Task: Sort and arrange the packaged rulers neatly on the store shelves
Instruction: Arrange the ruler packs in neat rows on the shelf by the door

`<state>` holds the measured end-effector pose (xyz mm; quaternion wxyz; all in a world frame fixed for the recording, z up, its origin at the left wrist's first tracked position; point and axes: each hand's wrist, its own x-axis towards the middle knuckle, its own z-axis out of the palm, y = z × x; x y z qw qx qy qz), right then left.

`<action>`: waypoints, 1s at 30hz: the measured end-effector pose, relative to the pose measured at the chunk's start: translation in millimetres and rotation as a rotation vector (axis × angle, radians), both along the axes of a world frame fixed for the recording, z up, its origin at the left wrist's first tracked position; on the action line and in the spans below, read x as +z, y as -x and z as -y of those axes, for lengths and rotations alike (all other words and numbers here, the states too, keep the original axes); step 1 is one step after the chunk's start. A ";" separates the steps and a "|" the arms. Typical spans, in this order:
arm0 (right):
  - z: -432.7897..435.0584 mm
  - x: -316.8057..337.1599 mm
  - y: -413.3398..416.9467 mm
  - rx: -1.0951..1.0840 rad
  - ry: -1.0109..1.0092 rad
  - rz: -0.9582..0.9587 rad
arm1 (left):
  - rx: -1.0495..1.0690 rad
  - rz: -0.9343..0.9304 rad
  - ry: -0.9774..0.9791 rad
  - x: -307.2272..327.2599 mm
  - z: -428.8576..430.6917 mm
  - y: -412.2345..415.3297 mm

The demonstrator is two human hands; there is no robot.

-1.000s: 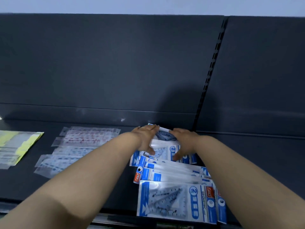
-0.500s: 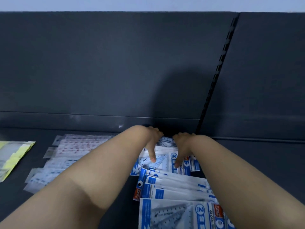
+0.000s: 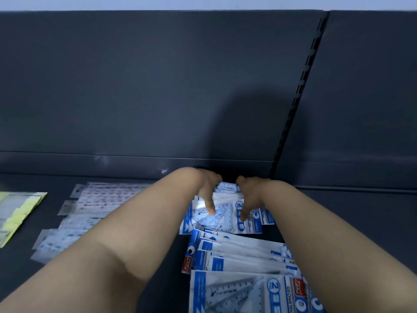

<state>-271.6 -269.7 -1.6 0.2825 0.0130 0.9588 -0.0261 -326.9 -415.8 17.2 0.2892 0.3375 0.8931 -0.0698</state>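
Blue ruler pack in grip of left hand and right hand

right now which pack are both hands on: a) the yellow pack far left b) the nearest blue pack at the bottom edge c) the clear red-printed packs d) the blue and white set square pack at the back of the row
d: the left hand and the right hand both hold the blue and white set square pack at the back, thumbs on its face.
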 end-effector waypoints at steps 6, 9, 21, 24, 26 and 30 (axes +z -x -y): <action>-11.8 11.9 -2.8 -0.013 -0.169 -0.236 | -0.082 -0.415 -0.168 -1.9 -3.5 -3.1; -18.4 7.6 -9.7 -0.028 -0.145 -0.388 | -0.140 -0.525 -0.261 -7.8 -1.6 -8.1; -27.1 1.1 -36.8 0.002 0.031 -0.551 | -0.090 -0.549 -0.325 -23.1 6.6 -24.4; -27.8 -0.9 -38.6 -0.009 -0.069 -0.478 | -0.107 -0.561 -0.299 -25.8 11.6 -25.4; -34.3 -9.3 -40.5 -0.066 -0.082 -0.436 | -0.097 -0.596 -0.277 -29.3 14.8 -27.1; -50.2 -26.1 -47.1 -0.439 0.601 -0.566 | -0.027 -0.574 -0.311 -31.2 15.7 -29.5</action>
